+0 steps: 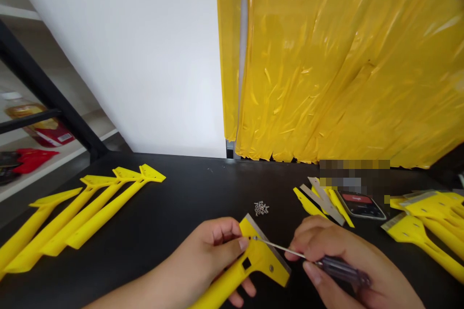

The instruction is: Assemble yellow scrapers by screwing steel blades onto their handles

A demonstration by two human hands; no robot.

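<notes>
My left hand [221, 251] is closed around the head of a yellow scraper [235, 275], its thumb on the upper face near a small hole. A metal blade [284, 261] runs along the scraper's far edge, and one screw sits in the head on the right. In my right hand [337, 260] is a screwdriver [342, 270] with a dark translucent handle. Its thin shaft slants left, and its tip meets a screw [254, 238] beside my left thumb. A small pile of screws [261, 208] lies on the table just beyond the scraper.
Several yellow scraper handles [108, 207] lie in a row at left. Loose blades [322, 200] and yellow strips lie beside a phone [362, 204]. Bladed scrapers [409, 229] are piled at far right on the black table [181, 203]. Yellow plastic sheeting [326, 58] hangs behind.
</notes>
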